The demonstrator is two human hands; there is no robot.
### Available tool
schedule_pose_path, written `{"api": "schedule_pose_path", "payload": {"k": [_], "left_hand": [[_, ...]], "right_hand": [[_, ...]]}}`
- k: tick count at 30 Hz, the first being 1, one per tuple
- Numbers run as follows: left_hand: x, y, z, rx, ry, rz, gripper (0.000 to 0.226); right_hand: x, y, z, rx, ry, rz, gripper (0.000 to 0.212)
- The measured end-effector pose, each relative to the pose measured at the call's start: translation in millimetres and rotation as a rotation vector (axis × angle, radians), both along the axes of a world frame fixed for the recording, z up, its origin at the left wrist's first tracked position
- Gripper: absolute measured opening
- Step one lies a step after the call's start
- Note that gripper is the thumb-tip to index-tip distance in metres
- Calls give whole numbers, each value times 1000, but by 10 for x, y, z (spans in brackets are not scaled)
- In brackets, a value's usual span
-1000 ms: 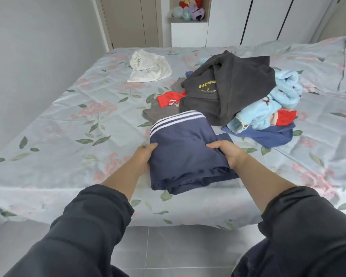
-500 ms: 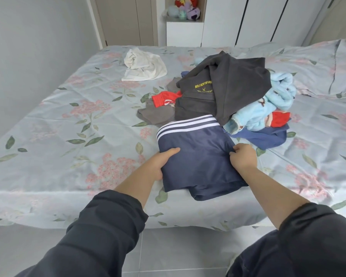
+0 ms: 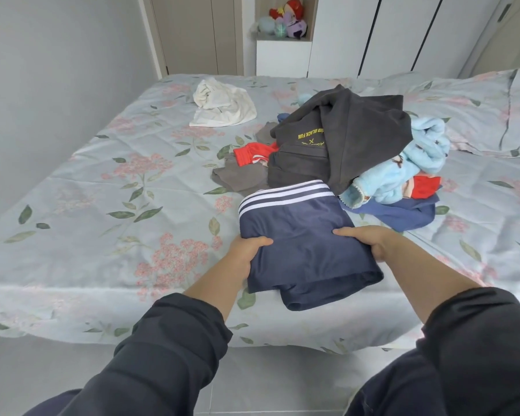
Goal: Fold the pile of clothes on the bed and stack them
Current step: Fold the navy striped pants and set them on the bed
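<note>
Pinching opposite sides of the folded navy-blue fabric shorts (image 3: 294, 223) with a white-striped waistband, the left grip (image 3: 246, 253) and right grip (image 3: 370, 240) keep thumbs on top. The shorts sit over the floral light-blue bed (image 3: 102, 205), waistband touching the near edge of the heaped pile of mixed clothes (image 3: 357, 139). A crumpled white garment (image 3: 222, 105) lies apart, left of the pile.

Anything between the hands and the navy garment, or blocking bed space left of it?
Nothing visible: left hand and right hand grip the navy garment; the bed sheet left of it carries nothing. Clothes pile sits behind it.
</note>
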State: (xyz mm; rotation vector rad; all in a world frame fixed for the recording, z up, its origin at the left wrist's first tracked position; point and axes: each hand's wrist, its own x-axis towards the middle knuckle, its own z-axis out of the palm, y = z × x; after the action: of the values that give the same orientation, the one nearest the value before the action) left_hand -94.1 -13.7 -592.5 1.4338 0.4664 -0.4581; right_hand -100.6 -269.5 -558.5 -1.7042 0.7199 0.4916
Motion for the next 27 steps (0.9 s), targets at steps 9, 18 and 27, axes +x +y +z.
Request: {"api": "schedule_pose_path", "payload": {"k": [9,18,27], "left_hand": [[-18,793,332,-243,-76,118,35],[49,1561,658,-488,-152,153,56],[-160,1363,137,393,-210,187,43]], "right_hand": [[345,1114,1025,-19,-577,199,41],[57,1817,1088,-1349,-1183,1018,29],[-294,1548,-96,-824,-775,1095,37]]}}
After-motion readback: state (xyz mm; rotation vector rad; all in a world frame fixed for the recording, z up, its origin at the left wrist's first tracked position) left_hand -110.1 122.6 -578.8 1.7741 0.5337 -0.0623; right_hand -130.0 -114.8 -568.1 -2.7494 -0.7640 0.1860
